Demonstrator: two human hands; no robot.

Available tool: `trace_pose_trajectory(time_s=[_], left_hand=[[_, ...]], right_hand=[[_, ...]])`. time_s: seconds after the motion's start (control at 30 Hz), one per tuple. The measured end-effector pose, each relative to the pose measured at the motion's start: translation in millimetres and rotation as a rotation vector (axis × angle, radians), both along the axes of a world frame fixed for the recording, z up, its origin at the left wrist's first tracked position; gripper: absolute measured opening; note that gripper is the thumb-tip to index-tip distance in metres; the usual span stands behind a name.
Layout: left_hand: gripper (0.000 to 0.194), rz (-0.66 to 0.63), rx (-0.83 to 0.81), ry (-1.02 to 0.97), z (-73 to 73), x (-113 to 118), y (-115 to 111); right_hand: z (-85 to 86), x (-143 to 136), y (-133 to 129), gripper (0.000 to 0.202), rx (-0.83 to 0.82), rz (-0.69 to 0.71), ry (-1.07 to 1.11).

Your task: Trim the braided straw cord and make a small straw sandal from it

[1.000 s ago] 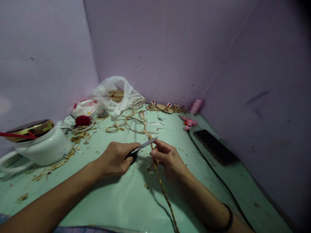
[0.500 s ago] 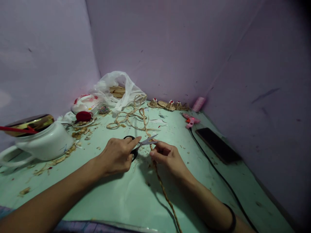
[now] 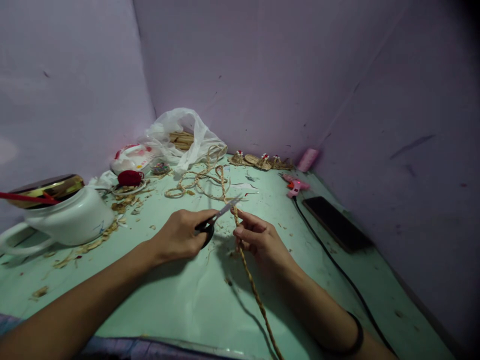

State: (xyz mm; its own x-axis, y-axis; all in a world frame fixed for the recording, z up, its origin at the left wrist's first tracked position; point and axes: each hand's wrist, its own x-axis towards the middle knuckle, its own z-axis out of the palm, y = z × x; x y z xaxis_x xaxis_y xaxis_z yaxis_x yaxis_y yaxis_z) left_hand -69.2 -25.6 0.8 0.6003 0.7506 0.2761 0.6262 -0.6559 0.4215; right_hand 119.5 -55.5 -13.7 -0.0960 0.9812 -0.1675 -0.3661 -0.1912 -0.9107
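Note:
My left hand [image 3: 183,234] is closed round the black handles of a pair of scissors [image 3: 224,210]. The blades lie nearly together, tips pointing up and right beside a braided straw cord [image 3: 252,282]. Pinched in the fingers of my right hand [image 3: 258,235], that cord runs down to the front edge of the view. Beyond the hands it continues up the table to a loose, looped heap of thinner braid [image 3: 195,182]. Whether the blades touch the cord I cannot tell.
A white mug [image 3: 71,220] stands at left, near a red yarn ball [image 3: 130,178] and straw scraps. Behind are a plastic bag [image 3: 204,137] and small straw hats [image 3: 263,161]. At right lie a pink glue gun [image 3: 295,186], its black cable [image 3: 337,270] and a phone [image 3: 335,222].
The scissor blades, spread across the cord before, have come together and tilted more upward. My left hand has shifted slightly; my right hand still pinches the cord.

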Motion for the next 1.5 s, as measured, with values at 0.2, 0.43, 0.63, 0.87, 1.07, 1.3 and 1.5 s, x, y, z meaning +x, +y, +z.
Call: trace_pose_trajectory(time_s=[0.2,0.43,0.63,0.87,1.07,1.3,1.5], left_hand=[[0.046,0.143,0.065,-0.098,-4.6,-2.9,4.3],[0.055,0.067,0.200,0.151,-8.0,1.7,1.6],[0.057,0.057,0.215,0.238,-7.6,2.1,2.1],[0.049,0.119,0.158,-0.008,-12.4,-3.0,6.9],[0.049,0.097,0.176,-0.024,-11.1,-4.0,5.3],[0.048,0.114,0.194,-0.015,-11.0,-3.7,5.7],[0.051,0.040,0.321,0.077,-10.2,-7.0,6.6]], right_hand=[[3.2,-1.3,0.9,0.042,-0.096,0.010,0.082],[4.7,-4.0,1.6,0.026,-0.081,0.004,0.138],[5.9,-4.6,0.6,0.011,-0.050,0.013,0.124],[3.5,0.5,1.7,0.030,-0.074,0.068,0.180],[12.3,3.7,0.9,0.030,-0.147,0.128,0.294],[9.5,2.1,0.3,0.032,-0.073,0.057,0.246],[4.2,5.1,5.5,0.037,0.075,-0.140,-0.084]])
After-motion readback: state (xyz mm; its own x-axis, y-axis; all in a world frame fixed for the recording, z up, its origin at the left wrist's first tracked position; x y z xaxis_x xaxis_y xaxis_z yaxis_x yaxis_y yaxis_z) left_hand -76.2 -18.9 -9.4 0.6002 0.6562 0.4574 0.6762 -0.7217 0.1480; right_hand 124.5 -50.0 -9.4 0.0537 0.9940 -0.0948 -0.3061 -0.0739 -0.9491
